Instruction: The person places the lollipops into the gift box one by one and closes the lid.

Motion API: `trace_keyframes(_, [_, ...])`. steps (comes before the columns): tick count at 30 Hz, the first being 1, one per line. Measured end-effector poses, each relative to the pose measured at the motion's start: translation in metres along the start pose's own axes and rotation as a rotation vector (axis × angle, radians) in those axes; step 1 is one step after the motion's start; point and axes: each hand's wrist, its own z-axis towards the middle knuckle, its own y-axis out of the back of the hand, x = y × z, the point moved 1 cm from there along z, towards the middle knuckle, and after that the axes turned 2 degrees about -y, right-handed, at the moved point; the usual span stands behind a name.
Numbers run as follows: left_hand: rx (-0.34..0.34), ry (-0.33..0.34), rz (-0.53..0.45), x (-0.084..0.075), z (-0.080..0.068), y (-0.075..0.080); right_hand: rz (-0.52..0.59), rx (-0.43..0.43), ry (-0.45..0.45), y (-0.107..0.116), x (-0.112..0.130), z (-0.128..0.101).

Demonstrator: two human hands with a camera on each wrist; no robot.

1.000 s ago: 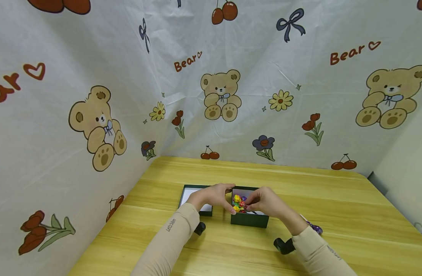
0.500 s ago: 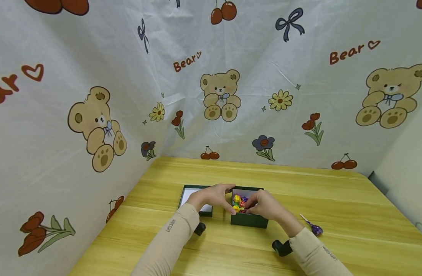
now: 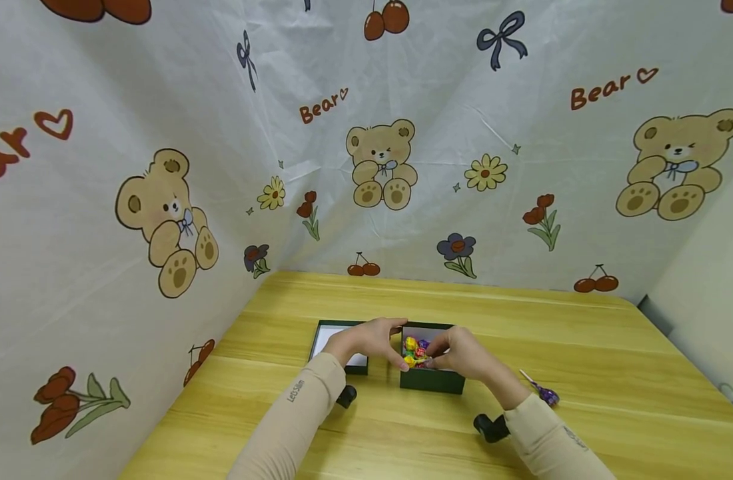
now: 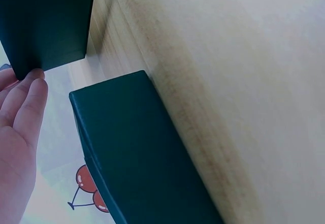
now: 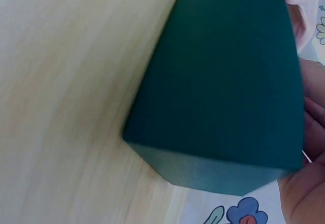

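Note:
A dark green box (image 3: 432,382) stands open at the middle of the table, with several wrapped lollipops (image 3: 411,344) in yellow, red, green and purple inside. My left hand (image 3: 372,339) holds its left side, thumb at the front edge and fingers at the back corner. Reaching in from the right, my right hand (image 3: 465,353) has thumb and fingertips pinched on a pale lollipop stick (image 3: 423,361); the fingers partly cover it. In the right wrist view, the box wall (image 5: 223,76) hides most of that hand's fingertips.
Left of the box lies a green-rimmed lid (image 3: 359,369) with a white inside, partly behind my left hand. A purple lollipop (image 3: 546,395) lies on the wooden table (image 3: 522,327) to the right. A patterned cloth (image 3: 426,233) hangs behind.
My right hand shifts slightly among the lollipops, and its forearm has moved so the purple lollipop on the table shows fully. My left hand keeps its place on the box.

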Motion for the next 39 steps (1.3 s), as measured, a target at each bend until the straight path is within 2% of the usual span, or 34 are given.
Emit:
trace_keyframes(10, [0.001, 0.0, -0.016, 0.0, 0.0, 0.001, -0.001, -0.134, -0.056, 0.026, -0.01, -0.024])
trace_keyframes(17, [0.003, 0.006, 0.017, -0.001, 0.001, 0.001, -0.037, -0.196, -0.132, 0.048, -0.031, -0.055])
trace_keyframes(21, [-0.003, 0.004, 0.004, -0.002, 0.002, 0.001, -0.069, -0.205, -0.187, 0.062, -0.045, -0.076])
trace_keyframes(27, [0.007, 0.017, -0.005, -0.003, 0.0, -0.001, -0.101, -0.172, -0.266, 0.077, -0.066, -0.102])
trace_keyframes(32, [0.004, 0.016, 0.009, -0.003, 0.0, 0.0, -0.116, -0.13, -0.279, 0.086, -0.082, -0.115])
trace_keyframes(39, [0.006, 0.009, 0.006, -0.003, 0.001, 0.0, -0.044, -0.036, -0.313, 0.093, -0.092, -0.129])
